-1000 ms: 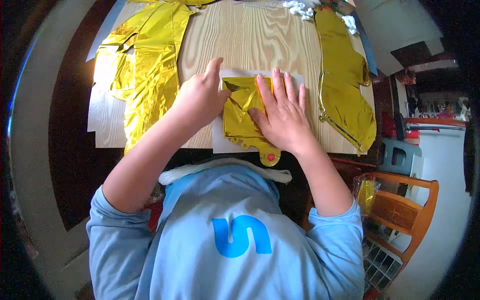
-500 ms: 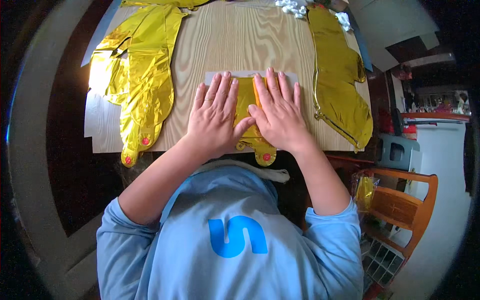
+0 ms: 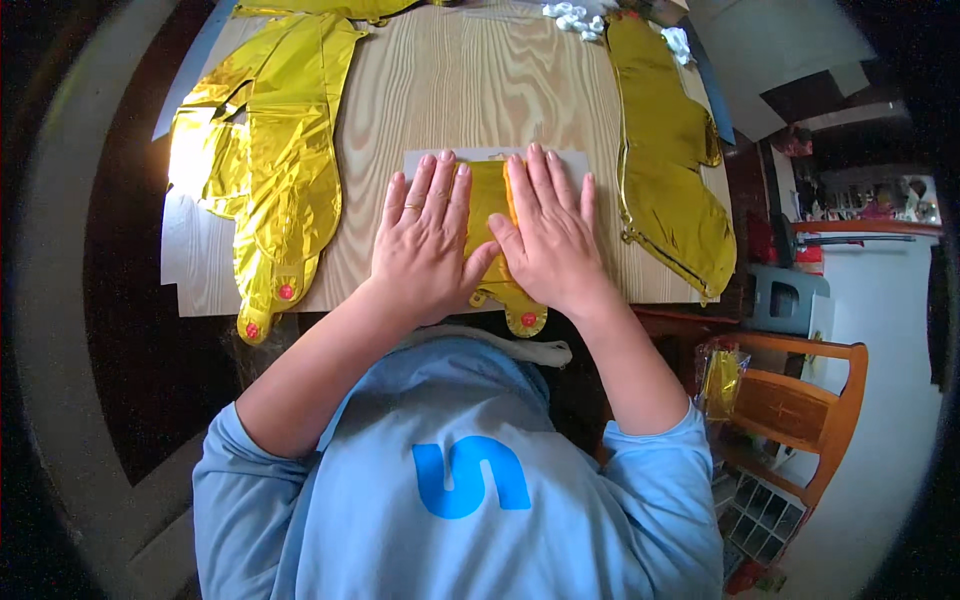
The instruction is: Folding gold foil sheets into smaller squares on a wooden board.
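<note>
Under my two hands lies a folded gold foil balloon (image 3: 487,199), on top of a pale card (image 3: 575,160) at the table's near side. My left hand (image 3: 425,235) presses flat on its left part, fingers stretched forward. On its right part rests my right hand (image 3: 548,232), flat too, with the fingers slightly spread. Both thumbs point inward over the foil, close to each other. The balloon's tail with a red round mark (image 3: 528,319) sticks out past the table edge toward me. Most of the card is hidden by the hands and foil.
A crumpled gold foil balloon (image 3: 290,150) spreads over the left of the wooden table (image 3: 450,80), its tails past the near edge. Another flat gold balloon (image 3: 665,170) lies at the right. White bits (image 3: 575,20) sit at the far right. A wooden chair (image 3: 800,405) stands right.
Both hands stay flat on the folded balloon. The right thumb has shifted slightly to the left. The whole view has moved a little, so the table sits slightly lower and further left.
</note>
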The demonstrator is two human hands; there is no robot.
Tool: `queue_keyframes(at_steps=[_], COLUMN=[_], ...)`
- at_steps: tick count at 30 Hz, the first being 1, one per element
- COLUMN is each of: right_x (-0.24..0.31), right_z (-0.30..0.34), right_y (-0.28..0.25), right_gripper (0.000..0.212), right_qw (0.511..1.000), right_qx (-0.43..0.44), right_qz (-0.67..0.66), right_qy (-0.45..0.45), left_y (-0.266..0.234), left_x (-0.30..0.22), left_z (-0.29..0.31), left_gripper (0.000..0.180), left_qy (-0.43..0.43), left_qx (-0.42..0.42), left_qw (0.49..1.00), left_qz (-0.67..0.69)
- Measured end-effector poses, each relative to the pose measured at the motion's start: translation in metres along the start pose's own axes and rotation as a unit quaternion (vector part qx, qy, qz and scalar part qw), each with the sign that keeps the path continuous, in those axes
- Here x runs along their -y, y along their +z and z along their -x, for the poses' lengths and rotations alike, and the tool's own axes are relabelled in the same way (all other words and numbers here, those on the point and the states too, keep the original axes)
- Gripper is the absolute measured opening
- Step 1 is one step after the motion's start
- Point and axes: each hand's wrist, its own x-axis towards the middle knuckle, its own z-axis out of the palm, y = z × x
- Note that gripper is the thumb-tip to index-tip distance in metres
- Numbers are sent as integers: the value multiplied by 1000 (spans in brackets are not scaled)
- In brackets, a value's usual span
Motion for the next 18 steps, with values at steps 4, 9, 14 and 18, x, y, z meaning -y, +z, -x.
queue_keyframes(at_steps=[4, 9, 14, 18], right_x=[-4, -3, -9, -4], right_z=[1, 0, 5, -1], right_y=[2, 1, 8, 6], right_gripper=[70, 74, 77, 76], right_qw=[1000, 999, 1000, 998], right_qx=[2, 7, -6, 31], right_qz=[19, 31, 17, 44], right_qy=[-7, -3, -23, 12], left_y=[-4, -8, -9, 5], left_x=[0, -7, -37, -38], left_z=[2, -1, -23, -32], left_gripper=[75, 75, 76, 86], left_qy=[-4, -33, 7, -4], left_qx=[-1, -4, -46, -44], left_qw=[1000, 999, 997, 997], left_qz=[16, -29, 62, 70])
